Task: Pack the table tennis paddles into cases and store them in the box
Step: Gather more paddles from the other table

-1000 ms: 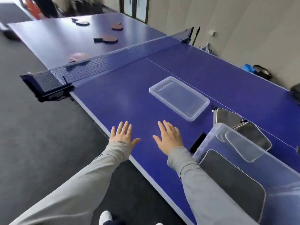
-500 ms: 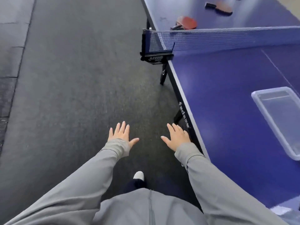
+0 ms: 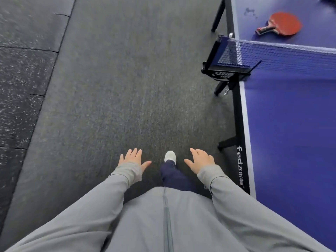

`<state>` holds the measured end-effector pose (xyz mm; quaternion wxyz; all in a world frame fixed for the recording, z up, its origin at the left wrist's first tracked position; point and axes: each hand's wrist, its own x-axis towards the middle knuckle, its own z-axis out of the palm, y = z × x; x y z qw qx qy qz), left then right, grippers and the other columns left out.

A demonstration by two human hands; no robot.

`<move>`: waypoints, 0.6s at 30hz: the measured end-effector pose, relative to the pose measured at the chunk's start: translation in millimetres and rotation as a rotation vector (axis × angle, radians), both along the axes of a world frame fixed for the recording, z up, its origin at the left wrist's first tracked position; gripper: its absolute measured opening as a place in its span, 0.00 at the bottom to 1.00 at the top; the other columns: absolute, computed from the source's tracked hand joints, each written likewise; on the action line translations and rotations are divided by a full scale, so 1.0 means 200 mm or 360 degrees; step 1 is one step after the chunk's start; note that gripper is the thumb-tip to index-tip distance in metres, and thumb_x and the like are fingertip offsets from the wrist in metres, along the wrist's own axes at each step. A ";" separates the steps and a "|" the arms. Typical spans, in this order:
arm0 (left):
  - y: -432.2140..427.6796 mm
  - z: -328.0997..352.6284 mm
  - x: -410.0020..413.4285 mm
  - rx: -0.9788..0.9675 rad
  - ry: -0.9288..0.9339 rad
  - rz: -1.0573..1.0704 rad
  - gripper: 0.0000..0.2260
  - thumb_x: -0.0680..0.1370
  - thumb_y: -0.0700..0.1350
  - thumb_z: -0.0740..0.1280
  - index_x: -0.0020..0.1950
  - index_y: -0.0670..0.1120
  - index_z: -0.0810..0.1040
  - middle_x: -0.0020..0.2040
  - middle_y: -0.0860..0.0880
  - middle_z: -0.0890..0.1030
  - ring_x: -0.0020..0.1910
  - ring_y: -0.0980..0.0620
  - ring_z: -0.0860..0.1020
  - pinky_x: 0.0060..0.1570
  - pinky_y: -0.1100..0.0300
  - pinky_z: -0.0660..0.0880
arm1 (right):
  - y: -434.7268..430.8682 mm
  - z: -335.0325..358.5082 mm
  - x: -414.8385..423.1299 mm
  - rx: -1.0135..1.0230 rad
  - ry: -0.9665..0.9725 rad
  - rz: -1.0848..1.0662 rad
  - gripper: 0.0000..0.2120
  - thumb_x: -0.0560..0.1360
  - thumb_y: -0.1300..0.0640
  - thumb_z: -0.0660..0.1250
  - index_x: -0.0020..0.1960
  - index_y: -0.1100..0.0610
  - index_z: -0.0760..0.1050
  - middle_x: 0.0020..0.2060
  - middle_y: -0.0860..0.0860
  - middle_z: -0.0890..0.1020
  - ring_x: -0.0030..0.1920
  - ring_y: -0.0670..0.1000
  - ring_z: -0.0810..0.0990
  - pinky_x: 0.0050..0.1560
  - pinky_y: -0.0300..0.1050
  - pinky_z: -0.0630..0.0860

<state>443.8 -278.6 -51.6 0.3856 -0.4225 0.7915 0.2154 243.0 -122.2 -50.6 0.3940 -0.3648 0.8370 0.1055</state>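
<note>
While desk (image 3: 291, 133) runs off frame right, one paddle (image 3: 283, 24) shows beyond net (image 3: 272, 55) | left grip (image 3: 133, 158), right grip (image 3: 200, 160): spread wide, holding nothing | open floor (image 3: 118, 88) left of desk edge

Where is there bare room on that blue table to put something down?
The widest bare patch in view is the table surface on the near side of the net, bordered by its white edge. Beyond the net, the red paddle lies near the edge. The net clamp crowds that edge too.
</note>
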 end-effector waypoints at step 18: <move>-1.17 -0.06 -0.43 0.0035 0.0098 0.0183 0.23 0.77 0.62 0.55 0.66 0.50 0.68 0.65 0.49 0.74 0.66 0.46 0.70 0.63 0.50 0.66 | -1.11 -0.08 -0.56 0.0256 -0.0069 -0.0008 0.26 0.79 0.40 0.54 0.73 0.50 0.60 0.67 0.53 0.71 0.68 0.57 0.68 0.64 0.55 0.65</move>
